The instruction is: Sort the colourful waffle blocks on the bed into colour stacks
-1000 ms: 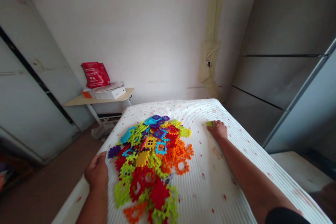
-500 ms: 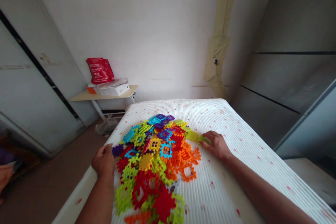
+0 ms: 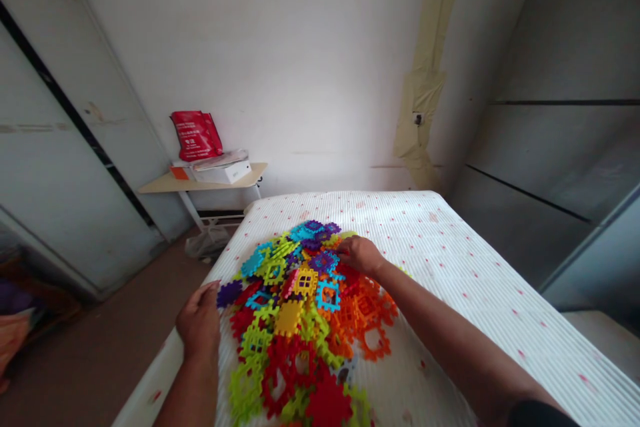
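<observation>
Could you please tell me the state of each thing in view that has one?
Plastic pieces: loosely heaped, overlapping.
Left hand: fingers curled, beside the heap; grip unclear.
Right hand: fingers bent, at the heap's far right; grip unclear.
Dotted sheet: spread under the pieces.
Red bag: upright.
White box: resting on the side table.

Lower center: one heap of plastic pieces (image 3: 300, 315), overlapping too much to count, and two hands: one left hand (image 3: 199, 321), one right hand (image 3: 361, 255). Left of center: one small table (image 3: 159, 185). Upper right: one wall socket (image 3: 419, 119).
</observation>
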Available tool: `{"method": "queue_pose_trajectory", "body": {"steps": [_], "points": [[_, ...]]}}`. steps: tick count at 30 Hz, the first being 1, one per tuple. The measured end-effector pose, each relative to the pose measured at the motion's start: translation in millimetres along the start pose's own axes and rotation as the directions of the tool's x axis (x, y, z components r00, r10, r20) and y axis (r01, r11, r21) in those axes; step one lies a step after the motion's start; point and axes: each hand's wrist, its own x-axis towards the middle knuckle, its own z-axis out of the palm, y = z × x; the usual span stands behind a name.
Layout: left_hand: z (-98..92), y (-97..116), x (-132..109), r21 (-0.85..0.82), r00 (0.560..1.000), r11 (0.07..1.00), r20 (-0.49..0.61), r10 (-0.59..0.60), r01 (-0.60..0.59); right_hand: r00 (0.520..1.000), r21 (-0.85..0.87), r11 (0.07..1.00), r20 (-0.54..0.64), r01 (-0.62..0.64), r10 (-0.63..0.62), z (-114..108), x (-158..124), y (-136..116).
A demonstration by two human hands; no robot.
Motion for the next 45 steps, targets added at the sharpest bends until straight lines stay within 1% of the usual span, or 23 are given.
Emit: {"method": "queue_pose_trajectory", "body": {"steps": [1, 3, 6, 7, 9, 12, 13, 15, 17, 19, 20, 22, 24, 25, 26, 28, 30, 33, 36, 38, 41, 43, 45], "points": [[0.1, 0, 0, 0.006, 1.0, 1.0, 0.002, -0.005, 0.005, 1.0, 0.006, 1.0, 0.0, -0.003, 0.003, 1, 1, 1], [-0.1, 0, 0, 0.014, 1.0, 1.0, -0.003, -0.018, 0.018, 0.998, 0.076, 0.997, -0.07, -0.002, 0.007, 0, -1, 6], [-0.9, 4, -2, 0.014, 0.999, 0.999, -0.002, -0.042, 0.042, 0.969, 0.324, 0.944, -0.21, -0.06, 0.133, -7, -7, 25], [-1.2, 6, -3, 0.018, 0.998, 0.998, 0.003, -0.056, 0.056, 0.956, 0.431, 0.899, -0.22, -0.085, 0.196, -10, -9, 33], [-1.5, 12, -7, 0.035, 0.996, 0.995, -0.006, -0.089, 0.09, 0.934, 0.632, 0.764, -0.182, -0.129, 0.308, -16, -14, 51], [-1.2, 22, -12, 0.07, 0.992, 0.99, -0.043, -0.119, 0.122, 0.908, 0.808, 0.567, -0.101, -0.163, 0.406, -21, -22, 72], [-0.8, 25, -13, 0.079, 0.991, 0.989, -0.05, -0.122, 0.126, 0.903, 0.832, 0.53, -0.09, -0.163, 0.42, -21, -25, 77], [0.2, 26, -14, 0.077, 0.991, 0.989, -0.053, -0.123, 0.127, 0.898, 0.847, 0.508, -0.093, -0.155, 0.429, -21, -31, 81], [1.1, 25, -13, 0.057, 0.993, 0.992, -0.051, -0.107, 0.109, 0.892, 0.812, 0.563, -0.131, -0.154, 0.432, -18, -36, 78], [1.5, 21, -11, 0.041, 0.996, 0.996, -0.042, -0.082, 0.083, 0.902, 0.705, 0.695, -0.198, -0.142, 0.385, -16, -40, 68], [1.4, 18, -10, 0.038, 0.997, 0.997, -0.039, -0.073, 0.074, 0.921, 0.625, 0.772, -0.223, -0.115, 0.318, -15, -42, 62], [1.0, 15, -8, 0.037, 0.997, 0.997, -0.042, -0.067, 0.068, 0.973, 0.449, 0.894, -0.207, 0.006, 0.097, -14, -44, 48], [0.5, 12, -7, 0.033, 0.997, 0.998, -0.047, -0.057, 0.058, 0.984, 0.333, 0.931, -0.144, 0.151, -0.108, -16, -44, 36], [0.5, 12, -7, 0.033, 0.998, 0.998, -0.046, -0.049, 0.05, 0.978, 0.308, 0.931, -0.135, 0.194, -0.159, -17, -42, 32], [0.5, 11, -7, 0.035, 0.998, 0.999, -0.04, -0.041, 0.042, 0.974, 0.296, 0.932, -0.147, 0.21, -0.173, -19, -39, 29], [0.8, 10, -6, 0.034, 0.999, 0.999, -0.025, -0.029, 0.03, 0.971, 0.289, 0.94, -0.201, 0.182, -0.126, -21, -28, 26], [1.1, 8, -6, 0.02, 0.999, 0.999, -0.011, -0.032, 0.032, 0.972, 0.283, 0.948, -0.219, 0.148, -0.086, -22, -10, 24], [1.1, 5, -5, -0.019, 0.998, 0.998, -0.017, -0.054, 0.054, 0.983, 0.293, 0.944, -0.151, 0.149, -0.108, -18, 23, 15], [0.3, 5, -4, -0.05, 0.997, 0.997, -0.031, -0.066, 0.065, 0.994, 0.3, 0.948, -0.033, 0.107, -0.102, -8, 55, -4], [-0.5, 6, -4, -0.053, 0.998, 0.997, -0.027, -0.061, 0.06, 0.994, 0.245, 0.967, 0.061, 0.075, -0.093, 0, 70, -18], [-1.7, 9, -5, -0.041, 0.998, 0.997, -0.013, -0.06, 0.06, 0.98, 0.167, 0.982, 0.163, 0.09, -0.117, 9, 80, -32], [-2.3, 10, -5, -0.04, 0.998, 0.998, -0.005, -0.056, 0.056, 0.982, 0.213, 0.974, 0.15, 0.078, -0.111, 13, 82, -33], [-2.4, 9, -5, -0.048, 0.999, 0.998, 0.002, -0.043, 0.043, 0.994, 0.349, 0.937, 0.084, 0.031, -0.065, 15, 81, -25]]}}
